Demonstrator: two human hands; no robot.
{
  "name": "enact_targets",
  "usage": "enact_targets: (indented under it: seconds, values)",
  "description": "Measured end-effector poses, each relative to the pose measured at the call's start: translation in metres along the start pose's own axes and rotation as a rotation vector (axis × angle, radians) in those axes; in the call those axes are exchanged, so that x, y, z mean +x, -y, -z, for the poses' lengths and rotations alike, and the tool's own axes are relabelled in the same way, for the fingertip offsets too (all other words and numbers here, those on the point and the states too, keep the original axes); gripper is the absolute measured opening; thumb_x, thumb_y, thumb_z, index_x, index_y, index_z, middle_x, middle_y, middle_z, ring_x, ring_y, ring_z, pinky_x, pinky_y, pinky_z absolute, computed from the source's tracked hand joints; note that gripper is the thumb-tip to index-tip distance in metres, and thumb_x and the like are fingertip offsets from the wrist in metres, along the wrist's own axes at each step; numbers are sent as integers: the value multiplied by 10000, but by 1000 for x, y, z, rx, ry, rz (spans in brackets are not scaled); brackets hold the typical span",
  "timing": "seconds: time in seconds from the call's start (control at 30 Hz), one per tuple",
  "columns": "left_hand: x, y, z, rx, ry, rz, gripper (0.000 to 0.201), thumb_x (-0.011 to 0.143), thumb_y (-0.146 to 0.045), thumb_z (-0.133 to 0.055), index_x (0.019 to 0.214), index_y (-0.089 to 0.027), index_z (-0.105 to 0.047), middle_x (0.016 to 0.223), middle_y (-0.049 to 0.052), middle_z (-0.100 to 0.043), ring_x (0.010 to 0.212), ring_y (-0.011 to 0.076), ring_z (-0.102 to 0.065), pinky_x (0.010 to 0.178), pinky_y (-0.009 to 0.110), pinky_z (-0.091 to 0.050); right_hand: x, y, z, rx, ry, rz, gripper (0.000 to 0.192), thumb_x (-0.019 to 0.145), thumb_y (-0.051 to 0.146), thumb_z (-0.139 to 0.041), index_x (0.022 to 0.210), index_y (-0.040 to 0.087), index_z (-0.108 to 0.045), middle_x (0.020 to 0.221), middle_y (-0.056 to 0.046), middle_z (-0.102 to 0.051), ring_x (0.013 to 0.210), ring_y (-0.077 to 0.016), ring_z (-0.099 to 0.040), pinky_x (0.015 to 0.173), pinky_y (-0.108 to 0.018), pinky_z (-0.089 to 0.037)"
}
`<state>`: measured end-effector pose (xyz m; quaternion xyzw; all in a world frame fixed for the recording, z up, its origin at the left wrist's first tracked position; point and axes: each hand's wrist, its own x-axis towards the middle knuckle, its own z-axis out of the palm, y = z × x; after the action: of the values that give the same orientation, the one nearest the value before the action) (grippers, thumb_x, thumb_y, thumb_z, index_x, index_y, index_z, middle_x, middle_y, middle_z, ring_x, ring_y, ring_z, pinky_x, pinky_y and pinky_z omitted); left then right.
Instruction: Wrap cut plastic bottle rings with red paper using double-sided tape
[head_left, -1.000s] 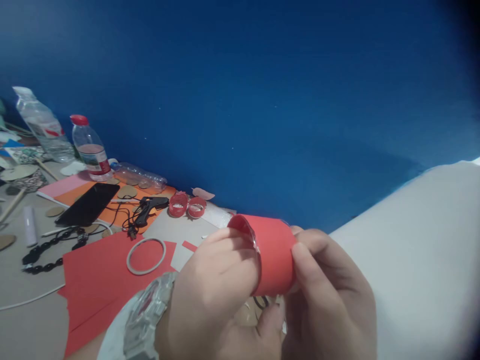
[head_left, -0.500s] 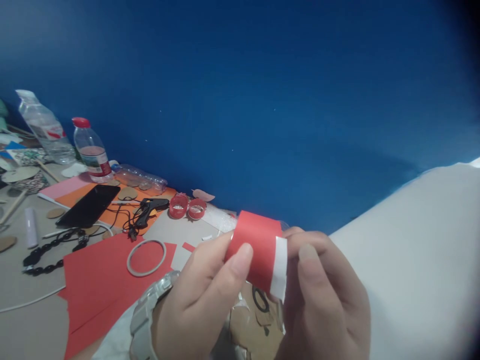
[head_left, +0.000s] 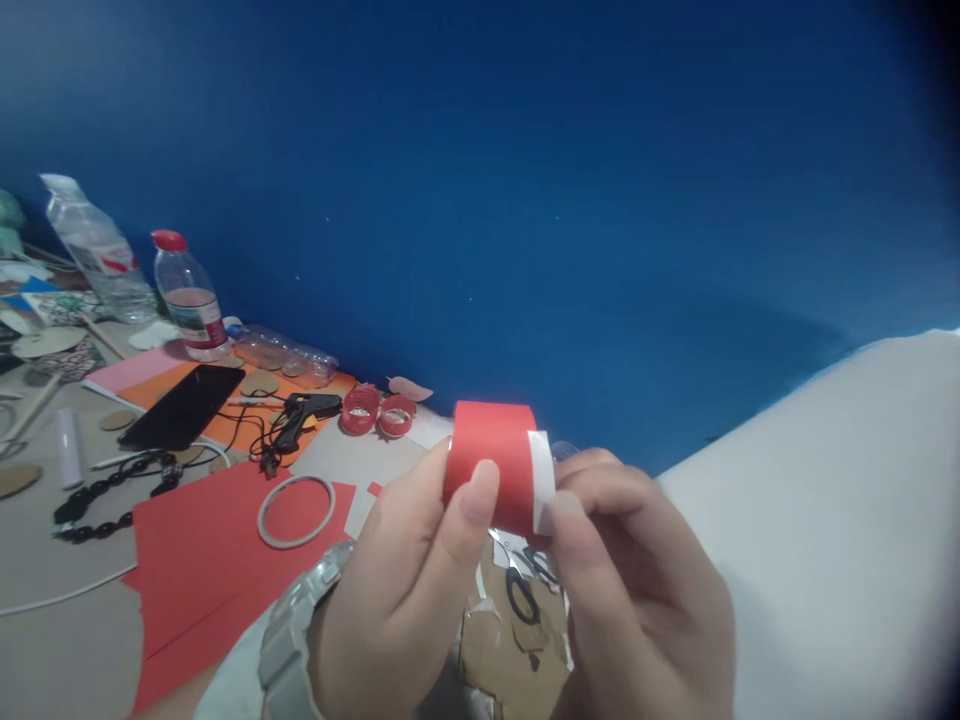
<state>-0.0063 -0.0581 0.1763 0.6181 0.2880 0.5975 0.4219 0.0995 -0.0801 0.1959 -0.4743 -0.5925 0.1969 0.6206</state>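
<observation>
A curved piece of red paper (head_left: 491, 455), rounded like a short tube, is held up before me; whether it wraps something is hidden. Along its right edge runs a white strip (head_left: 541, 480). My left hand (head_left: 405, 570) is closed on the left side of the paper, thumb pressed on its front and fingers behind. My right hand (head_left: 637, 570) is closed at the white strip, its thumb tip touching the strip's lower right edge and its fingers bent behind. Below the paper lie black-handled scissors (head_left: 523, 596), partly covered by my hands.
At left are red sheets (head_left: 202, 570), a grey ring (head_left: 296, 512), a black phone (head_left: 184, 407), a glue gun (head_left: 304, 415) and a beaded bracelet (head_left: 82, 520). Bottles (head_left: 191, 300) stand near the blue wall (head_left: 525, 200). Two red rings (head_left: 360, 408) lie behind my hands.
The red paper has moved up and left and turned more upright. My right thumb has come left onto the white strip's edge. More of the scissors shows below.
</observation>
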Motion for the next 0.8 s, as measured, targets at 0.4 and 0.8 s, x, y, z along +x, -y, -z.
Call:
enact_targets:
  seconds: [0.4,0.8]
  values:
    - [2,4,3,217,10,-100,137,919,-260,-481,967,-212,-600,876,32,-676,821,189,-638,726,328,-508,-2,2,0,210,-5,-206,220,860,244,-558,647,221,-510,631,38,-465,576,-120,-427,552,-271,-323]
    - [2,3,1,277,-33,-168,157,904,-254,-491,923,-170,-622,882,67,-699,880,222,-658,803,367,-525,-4,6,3,256,-3,-305,250,843,289,-593,628,213,-489,637,36,-440,562,-114,-400,520,-260,-314]
